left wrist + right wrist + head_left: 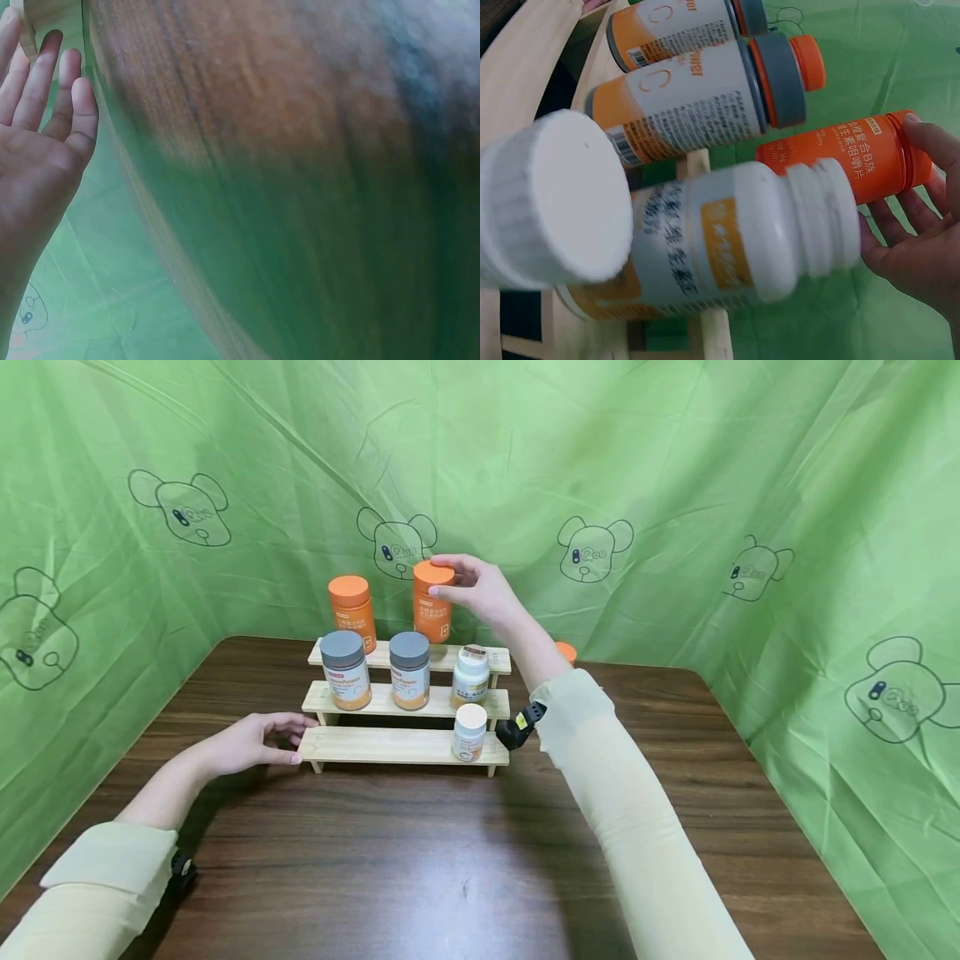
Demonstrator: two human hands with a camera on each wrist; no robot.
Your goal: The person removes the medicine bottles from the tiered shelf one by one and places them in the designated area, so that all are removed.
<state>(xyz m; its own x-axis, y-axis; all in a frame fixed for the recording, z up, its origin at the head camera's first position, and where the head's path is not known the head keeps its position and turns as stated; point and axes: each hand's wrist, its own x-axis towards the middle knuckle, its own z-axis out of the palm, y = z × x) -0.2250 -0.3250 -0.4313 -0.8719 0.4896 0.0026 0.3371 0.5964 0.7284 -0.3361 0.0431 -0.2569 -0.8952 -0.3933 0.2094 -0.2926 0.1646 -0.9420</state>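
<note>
Nearest the camera we have the long pale right sleeve (637, 810), with the left sleeve (105, 868) across the way. Next in size, the three-step wooden rack (375, 745), sitting between the hands: the left hand (255, 743) has the end of the lowest step between thumb and fingers. And up top, the right hand (480, 589) pinches an orange bottle (432, 618) by its cap, thumb in front, fingers behind! That bottle is at the top step, base seemingly just clear of the wood, though contact is hard to call. Left of that hand stands a second orange bottle (352, 614); nearer the person, two grey-capped jars (345, 681) on the middle step. On the near side of the right hand, a white bottle (471, 672) shares that step, and a small white bottle (469, 739) holds the lowest one. Just past the right wrist, an orange cap (566, 652) peeks out.

So where's the danger? A grip this high could let the bottle swing, and a base catching the step might tip it over. A dipping forearm could clip the white bottle; a tug from the left hand could rock everything aboard.

Under both hands runs a dark wood-grain counter (337, 860), shiny in front; creased green cloth (487, 443), printed with animal-head outlines (592, 568), walls it in behind and on both sides.
</note>
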